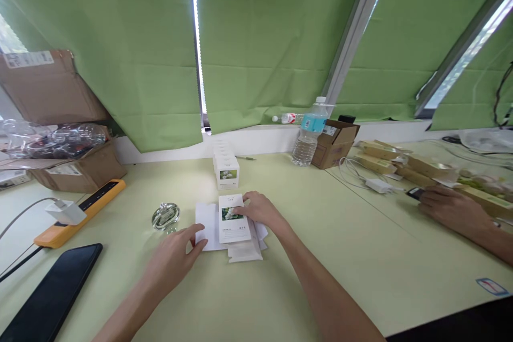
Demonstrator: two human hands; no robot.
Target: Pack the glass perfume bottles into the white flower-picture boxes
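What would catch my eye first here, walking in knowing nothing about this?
Green blinds fill the top of the view. At the centre of the pale green table, the person's right hand rests on a white flower-printed packet, their left hand beside it, with a stack of similar packets just beyond. At far right, a co-worker's hand appears.

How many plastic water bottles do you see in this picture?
2: one upright water bottle on the desk, and one lying water bottle on the window ledge behind it.
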